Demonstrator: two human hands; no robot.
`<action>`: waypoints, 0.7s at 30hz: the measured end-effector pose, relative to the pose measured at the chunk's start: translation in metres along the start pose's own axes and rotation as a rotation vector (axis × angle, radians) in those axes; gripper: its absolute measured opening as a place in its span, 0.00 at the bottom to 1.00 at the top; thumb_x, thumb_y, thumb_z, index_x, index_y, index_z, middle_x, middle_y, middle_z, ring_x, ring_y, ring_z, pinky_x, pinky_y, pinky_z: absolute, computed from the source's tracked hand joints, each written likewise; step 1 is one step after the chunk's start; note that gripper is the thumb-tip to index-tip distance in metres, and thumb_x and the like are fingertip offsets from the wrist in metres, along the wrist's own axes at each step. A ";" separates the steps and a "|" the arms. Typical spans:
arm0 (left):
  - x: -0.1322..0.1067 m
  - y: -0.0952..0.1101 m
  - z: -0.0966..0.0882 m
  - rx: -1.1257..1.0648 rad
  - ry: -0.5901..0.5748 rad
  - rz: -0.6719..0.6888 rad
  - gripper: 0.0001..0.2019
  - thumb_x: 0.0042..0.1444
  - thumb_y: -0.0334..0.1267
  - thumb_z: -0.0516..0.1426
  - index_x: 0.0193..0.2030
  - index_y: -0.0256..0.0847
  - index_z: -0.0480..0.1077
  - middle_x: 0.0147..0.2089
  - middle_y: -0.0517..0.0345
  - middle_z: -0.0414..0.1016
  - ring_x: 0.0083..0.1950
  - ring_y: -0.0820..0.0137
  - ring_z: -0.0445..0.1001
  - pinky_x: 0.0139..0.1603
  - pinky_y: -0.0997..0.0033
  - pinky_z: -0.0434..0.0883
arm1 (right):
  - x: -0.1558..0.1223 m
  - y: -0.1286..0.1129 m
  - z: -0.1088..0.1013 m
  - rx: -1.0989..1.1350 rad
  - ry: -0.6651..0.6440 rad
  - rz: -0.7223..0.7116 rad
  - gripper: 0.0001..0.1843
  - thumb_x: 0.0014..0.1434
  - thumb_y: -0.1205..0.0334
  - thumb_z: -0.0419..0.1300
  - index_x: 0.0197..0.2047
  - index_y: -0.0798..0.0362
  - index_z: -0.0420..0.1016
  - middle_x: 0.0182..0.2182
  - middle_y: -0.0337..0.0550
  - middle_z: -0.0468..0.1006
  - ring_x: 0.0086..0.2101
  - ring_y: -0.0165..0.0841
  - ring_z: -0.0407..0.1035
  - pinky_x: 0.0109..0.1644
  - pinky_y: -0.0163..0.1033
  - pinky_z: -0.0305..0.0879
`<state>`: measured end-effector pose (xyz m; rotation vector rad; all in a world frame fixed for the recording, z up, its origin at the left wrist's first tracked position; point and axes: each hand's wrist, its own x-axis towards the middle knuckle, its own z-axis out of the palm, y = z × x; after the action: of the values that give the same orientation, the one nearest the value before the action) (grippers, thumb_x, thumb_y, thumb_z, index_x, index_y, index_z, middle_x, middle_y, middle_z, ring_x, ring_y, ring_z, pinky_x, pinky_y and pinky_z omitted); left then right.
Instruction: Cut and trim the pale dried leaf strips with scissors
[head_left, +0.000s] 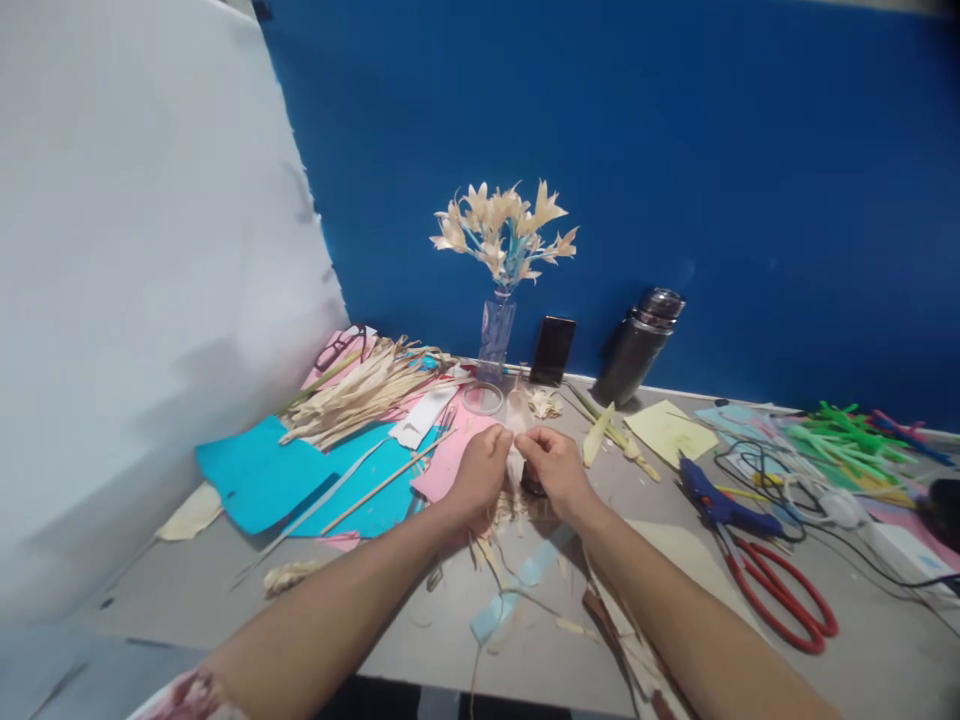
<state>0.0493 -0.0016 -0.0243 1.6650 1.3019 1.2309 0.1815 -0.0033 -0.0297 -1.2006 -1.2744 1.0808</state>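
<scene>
My left hand and my right hand meet over the middle of the grey table. Both pinch a thin pale strip of dried husk that stands up between the fingertips. A small dark object shows under my right hand; I cannot tell what it is. Loose husk scraps lie below the hands. Behind them a clear bottle vase holds cream husk flowers on blue stems.
A pile of dried husk strips lies on blue and pink sheets at the left. To the right are a blue glue gun, red scissors, green pipe cleaners, a yellow paper, a dark flask and a phone.
</scene>
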 end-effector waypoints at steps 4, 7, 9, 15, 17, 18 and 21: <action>0.002 0.000 -0.004 0.248 0.002 0.027 0.15 0.62 0.42 0.48 0.24 0.42 0.58 0.24 0.62 0.60 0.27 0.70 0.60 0.31 0.69 0.56 | -0.001 -0.002 0.001 -0.070 0.041 -0.039 0.20 0.52 0.44 0.64 0.25 0.54 0.71 0.15 0.32 0.64 0.18 0.26 0.56 0.21 0.32 0.51; 0.001 0.003 -0.004 0.114 -0.008 -0.012 0.16 0.62 0.45 0.50 0.24 0.42 0.58 0.23 0.63 0.59 0.26 0.72 0.60 0.29 0.71 0.56 | -0.003 -0.005 0.002 -0.104 0.085 -0.068 0.20 0.52 0.44 0.64 0.27 0.54 0.72 0.16 0.34 0.67 0.18 0.27 0.58 0.21 0.33 0.52; -0.001 0.005 -0.003 -0.141 -0.070 -0.081 0.17 0.62 0.49 0.50 0.26 0.42 0.58 0.23 0.65 0.59 0.24 0.73 0.60 0.27 0.73 0.58 | -0.003 -0.006 0.000 -0.080 0.103 -0.066 0.20 0.52 0.44 0.65 0.28 0.54 0.72 0.16 0.33 0.67 0.18 0.27 0.58 0.21 0.32 0.52; -0.002 0.009 -0.005 -0.370 -0.232 -0.203 0.13 0.55 0.46 0.57 0.27 0.41 0.61 0.20 0.67 0.60 0.19 0.77 0.59 0.21 0.77 0.56 | 0.001 -0.003 -0.004 0.019 0.110 -0.008 0.19 0.51 0.46 0.66 0.28 0.53 0.69 0.14 0.31 0.67 0.16 0.26 0.58 0.20 0.31 0.53; 0.000 0.009 -0.006 -0.288 -0.171 -0.151 0.11 0.53 0.42 0.57 0.25 0.40 0.62 0.19 0.67 0.60 0.20 0.77 0.58 0.21 0.77 0.55 | 0.003 -0.002 -0.004 0.040 0.103 0.021 0.19 0.50 0.47 0.68 0.28 0.54 0.70 0.15 0.33 0.69 0.17 0.25 0.60 0.21 0.30 0.55; 0.000 0.009 -0.005 -0.269 -0.151 -0.153 0.11 0.53 0.41 0.57 0.24 0.40 0.62 0.18 0.67 0.60 0.19 0.77 0.58 0.21 0.77 0.54 | 0.003 -0.002 -0.004 0.065 0.099 0.042 0.19 0.50 0.48 0.68 0.28 0.54 0.70 0.15 0.33 0.69 0.17 0.25 0.60 0.21 0.30 0.55; -0.001 0.012 -0.004 -0.281 -0.125 -0.235 0.12 0.53 0.41 0.56 0.23 0.41 0.60 0.16 0.68 0.57 0.18 0.77 0.56 0.20 0.76 0.52 | 0.004 -0.002 -0.003 0.159 0.060 0.103 0.19 0.50 0.47 0.67 0.28 0.53 0.68 0.13 0.29 0.64 0.16 0.24 0.58 0.20 0.29 0.53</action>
<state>0.0491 -0.0060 -0.0119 1.3278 1.1524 1.0937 0.1840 0.0000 -0.0275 -1.1787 -1.0694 1.1893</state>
